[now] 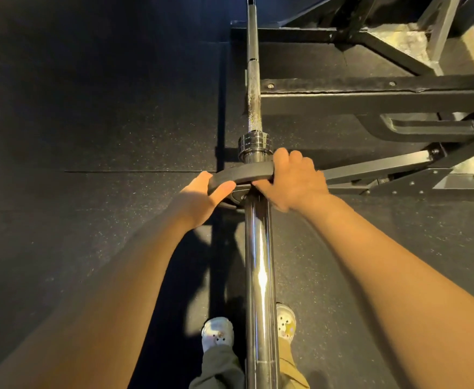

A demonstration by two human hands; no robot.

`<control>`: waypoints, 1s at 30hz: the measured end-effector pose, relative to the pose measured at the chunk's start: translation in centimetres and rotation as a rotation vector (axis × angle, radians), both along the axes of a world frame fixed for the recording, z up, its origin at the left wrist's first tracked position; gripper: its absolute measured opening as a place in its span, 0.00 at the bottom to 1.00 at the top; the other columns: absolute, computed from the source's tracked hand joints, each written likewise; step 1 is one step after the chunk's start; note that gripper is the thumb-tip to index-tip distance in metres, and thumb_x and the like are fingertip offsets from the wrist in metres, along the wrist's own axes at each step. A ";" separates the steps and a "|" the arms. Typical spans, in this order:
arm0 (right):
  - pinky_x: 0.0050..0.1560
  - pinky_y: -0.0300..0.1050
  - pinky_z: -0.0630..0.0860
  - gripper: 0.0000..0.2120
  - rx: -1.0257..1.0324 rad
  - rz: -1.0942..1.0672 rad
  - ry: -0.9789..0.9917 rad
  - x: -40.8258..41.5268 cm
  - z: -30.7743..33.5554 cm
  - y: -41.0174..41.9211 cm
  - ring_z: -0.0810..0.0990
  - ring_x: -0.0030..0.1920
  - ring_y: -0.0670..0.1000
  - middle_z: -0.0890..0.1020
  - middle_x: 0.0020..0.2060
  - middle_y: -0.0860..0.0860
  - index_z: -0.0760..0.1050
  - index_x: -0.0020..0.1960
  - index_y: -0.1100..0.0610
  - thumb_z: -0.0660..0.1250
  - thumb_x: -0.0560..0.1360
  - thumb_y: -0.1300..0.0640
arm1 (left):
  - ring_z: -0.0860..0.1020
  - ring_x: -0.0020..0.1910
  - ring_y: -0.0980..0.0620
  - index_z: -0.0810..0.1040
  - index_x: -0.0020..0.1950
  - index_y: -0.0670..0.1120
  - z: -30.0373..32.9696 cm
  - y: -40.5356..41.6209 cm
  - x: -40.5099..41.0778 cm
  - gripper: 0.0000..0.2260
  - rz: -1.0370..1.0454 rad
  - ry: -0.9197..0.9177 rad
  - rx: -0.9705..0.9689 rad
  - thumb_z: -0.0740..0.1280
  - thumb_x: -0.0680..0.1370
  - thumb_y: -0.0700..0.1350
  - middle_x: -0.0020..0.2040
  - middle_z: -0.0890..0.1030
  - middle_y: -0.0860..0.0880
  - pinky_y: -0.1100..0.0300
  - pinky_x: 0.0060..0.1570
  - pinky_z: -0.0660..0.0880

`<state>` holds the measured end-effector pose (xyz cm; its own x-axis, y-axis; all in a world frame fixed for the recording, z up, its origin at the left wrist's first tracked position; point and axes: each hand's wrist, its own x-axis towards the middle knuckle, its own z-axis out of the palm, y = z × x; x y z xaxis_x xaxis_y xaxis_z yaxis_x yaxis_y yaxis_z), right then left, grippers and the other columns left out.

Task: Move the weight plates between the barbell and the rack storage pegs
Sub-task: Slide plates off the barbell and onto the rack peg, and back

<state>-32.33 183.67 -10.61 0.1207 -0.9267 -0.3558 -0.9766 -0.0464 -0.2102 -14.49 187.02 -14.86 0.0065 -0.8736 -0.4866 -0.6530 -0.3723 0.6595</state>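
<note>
A chrome barbell runs from below my head straight away from me, its sleeve shining in the middle of the view. A small black weight plate sits on the sleeve, seen edge-on, a short way before the sleeve's collar. My left hand grips the plate's left rim, thumb on the near face. My right hand grips its right rim, fingers curled over the top edge. The plate's lower half is hidden behind the sleeve and my hands.
The black steel rack with its beams and braces fills the right and far side. Dark rubber floor spreads to the left. My two feet in light clogs stand under the sleeve's end.
</note>
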 end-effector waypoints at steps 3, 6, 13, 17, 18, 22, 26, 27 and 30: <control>0.53 0.50 0.74 0.24 0.194 -0.110 -0.355 -3.0 -1.2 -0.5 0.72 0.54 0.54 0.70 0.56 0.54 0.64 0.58 0.53 0.67 0.72 0.40 | 0.71 0.37 0.54 0.68 0.46 0.50 1.5 -0.3 -0.5 0.16 -0.127 -0.204 -0.187 0.57 0.78 0.63 0.39 0.71 0.51 0.61 0.34 0.64; 0.39 0.36 0.69 0.24 0.389 -0.264 -0.569 -4.9 -2.0 1.0 0.73 0.44 0.45 0.72 0.48 0.49 0.63 0.63 0.55 0.67 0.75 0.45 | 0.71 0.36 0.55 0.72 0.48 0.49 2.2 0.0 -1.8 0.28 -0.292 -0.458 -0.461 0.50 0.72 0.71 0.41 0.73 0.53 0.63 0.34 0.64; 0.36 0.38 0.67 0.24 0.425 -0.347 -0.552 -5.7 -3.2 2.1 0.72 0.42 0.45 0.73 0.44 0.46 0.62 0.61 0.52 0.67 0.74 0.42 | 0.73 0.45 0.53 0.73 0.59 0.45 0.5 2.0 -3.0 0.23 -0.071 -0.106 -0.399 0.54 0.79 0.62 0.51 0.75 0.48 0.64 0.42 0.70; 0.44 0.44 0.70 0.24 0.395 -0.300 -0.425 -4.8 -2.0 1.9 0.74 0.44 0.49 0.74 0.45 0.50 0.62 0.57 0.52 0.66 0.73 0.38 | 0.75 0.45 0.55 0.69 0.59 0.49 1.3 1.8 -2.1 0.16 -0.019 0.007 -0.160 0.53 0.81 0.58 0.50 0.74 0.49 0.59 0.42 0.70; 0.47 0.46 0.72 0.25 0.376 -0.275 -0.354 -4.4 -1.4 2.1 0.75 0.47 0.51 0.75 0.47 0.51 0.62 0.57 0.52 0.66 0.72 0.37 | 0.74 0.42 0.56 0.69 0.55 0.49 1.5 1.8 -2.1 0.15 -0.016 0.018 -0.148 0.52 0.81 0.58 0.47 0.75 0.49 0.60 0.40 0.68; 0.60 0.54 0.68 0.29 0.170 -0.015 0.107 -1.6 0.8 3.7 0.72 0.62 0.58 0.74 0.59 0.55 0.63 0.59 0.55 0.61 0.73 0.32 | 0.69 0.40 0.60 0.71 0.53 0.47 1.2 2.6 -1.8 0.20 0.117 0.126 -0.069 0.48 0.82 0.60 0.44 0.72 0.52 0.63 0.43 0.65; 0.65 0.59 0.62 0.39 0.163 0.133 0.160 2.0 2.1 3.9 0.67 0.66 0.60 0.70 0.64 0.57 0.62 0.68 0.54 0.58 0.69 0.26 | 0.71 0.50 0.57 0.72 0.65 0.47 -0.3 5.3 -0.7 0.22 0.271 0.095 0.002 0.45 0.83 0.57 0.44 0.71 0.54 0.68 0.49 0.63; 0.66 0.60 0.61 0.41 0.182 0.140 0.151 2.7 2.0 3.8 0.67 0.66 0.60 0.70 0.64 0.57 0.61 0.69 0.53 0.59 0.68 0.26 | 0.72 0.48 0.57 0.73 0.61 0.48 -0.3 5.4 -0.5 0.21 0.272 0.126 -0.003 0.45 0.83 0.56 0.42 0.72 0.55 0.70 0.46 0.64; 0.66 0.52 0.65 0.38 0.156 0.133 0.103 4.4 3.0 4.6 0.66 0.66 0.59 0.68 0.65 0.58 0.60 0.70 0.55 0.63 0.71 0.31 | 0.75 0.47 0.54 0.73 0.54 0.48 0.1 4.3 -0.7 0.17 0.223 0.220 -0.077 0.47 0.84 0.52 0.44 0.76 0.51 0.70 0.42 0.67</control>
